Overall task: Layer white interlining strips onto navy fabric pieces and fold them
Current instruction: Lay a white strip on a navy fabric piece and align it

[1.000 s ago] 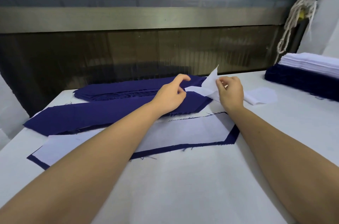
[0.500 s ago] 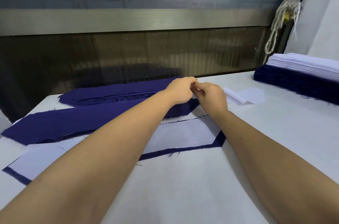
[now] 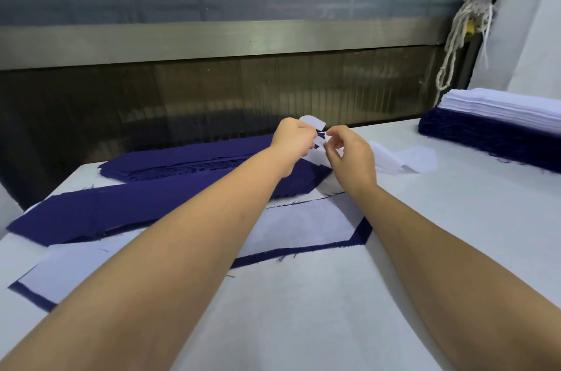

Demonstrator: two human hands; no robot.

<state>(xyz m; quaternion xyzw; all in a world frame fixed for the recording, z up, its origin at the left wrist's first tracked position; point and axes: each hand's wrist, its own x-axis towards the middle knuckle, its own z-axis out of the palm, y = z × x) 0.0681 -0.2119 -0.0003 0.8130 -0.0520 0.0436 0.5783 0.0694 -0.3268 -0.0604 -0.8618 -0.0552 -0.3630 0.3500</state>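
Both hands meet over the pointed right end of the navy stack (image 3: 182,158). The left hand (image 3: 293,140) pinches a white interlining strip (image 3: 312,122), whose tip sticks up and away. The right hand (image 3: 353,156), with fingers curled, seems to pinch the same strip lower down. Nearer, a layered navy piece (image 3: 361,231) lies lengthwise left to right, its point to the right. Bare table (image 3: 303,310) spreads in front. A white-on-navy pile (image 3: 501,127) sits far right.
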